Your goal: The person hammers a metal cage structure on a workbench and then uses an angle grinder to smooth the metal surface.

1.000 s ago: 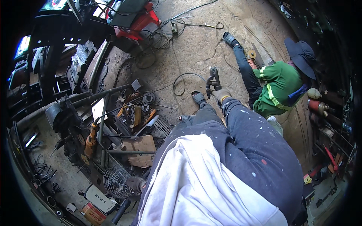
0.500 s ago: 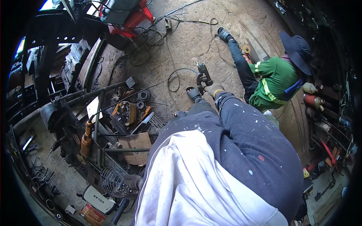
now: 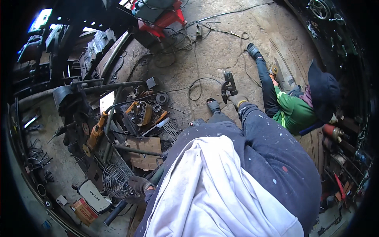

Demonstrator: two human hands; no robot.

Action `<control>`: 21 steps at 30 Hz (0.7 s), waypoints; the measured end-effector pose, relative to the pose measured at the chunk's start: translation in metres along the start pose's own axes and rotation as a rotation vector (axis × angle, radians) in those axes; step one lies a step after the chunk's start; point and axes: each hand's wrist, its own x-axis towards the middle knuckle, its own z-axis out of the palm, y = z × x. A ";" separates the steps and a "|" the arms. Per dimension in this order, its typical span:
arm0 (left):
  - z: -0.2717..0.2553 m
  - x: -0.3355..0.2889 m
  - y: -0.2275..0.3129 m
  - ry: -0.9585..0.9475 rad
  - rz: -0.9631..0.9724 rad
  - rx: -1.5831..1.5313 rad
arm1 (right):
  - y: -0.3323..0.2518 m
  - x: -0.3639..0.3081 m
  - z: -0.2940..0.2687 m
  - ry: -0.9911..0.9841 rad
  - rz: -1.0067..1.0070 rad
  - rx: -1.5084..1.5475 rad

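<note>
My left hand (image 3: 139, 185), in a dark glove, is closed on the rim of a round wire-caged fan (image 3: 117, 181) at the lower left. My right hand (image 3: 238, 99) wears a greyish glove with a yellowish cuff. It is closed around a dark metal tool (image 3: 227, 86) with a long blocky upper part and a side bar, held in front of my right leg. The exact kind of this tool is unclear. Part of its lower end is hidden by the glove.
A co-worker in green (image 3: 297, 112) sits at the right, with a yellow-disc tool (image 3: 273, 70) near their hand. An orange power tool (image 3: 96, 134) hangs on a metal frame (image 3: 110, 130). Metal parts (image 3: 140, 112) and cardboard (image 3: 144, 152) lie left; cables (image 3: 195, 93) cross the floor.
My view has shifted, so most things appear farther right. My left hand shows more fully beside the fan. The right hand still holds the dark tool. The co-worker's hatted head is lower.
</note>
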 end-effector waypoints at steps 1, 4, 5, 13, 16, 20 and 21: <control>-0.003 -0.004 0.002 -0.007 0.003 0.021 | -0.005 -0.005 -0.004 -0.025 0.026 -0.018; 0.014 -0.002 -0.015 0.126 0.093 0.004 | 0.015 0.026 0.015 -0.004 -0.068 -0.037; 0.006 -0.008 0.000 0.144 0.064 -0.004 | 0.009 0.029 0.017 0.020 -0.055 -0.048; -0.023 -0.010 0.030 0.120 0.007 -0.113 | 0.034 0.062 0.029 -0.028 -0.096 -0.279; -0.004 -0.009 0.007 0.168 0.029 -0.211 | 0.013 0.046 0.022 0.001 -0.178 -0.251; 0.014 -0.010 -0.006 0.217 0.049 -0.130 | -0.017 0.036 0.018 0.006 -0.286 -0.362; 0.005 -0.014 -0.001 0.153 -0.073 0.039 | -0.026 0.037 0.018 -0.044 -0.325 -0.431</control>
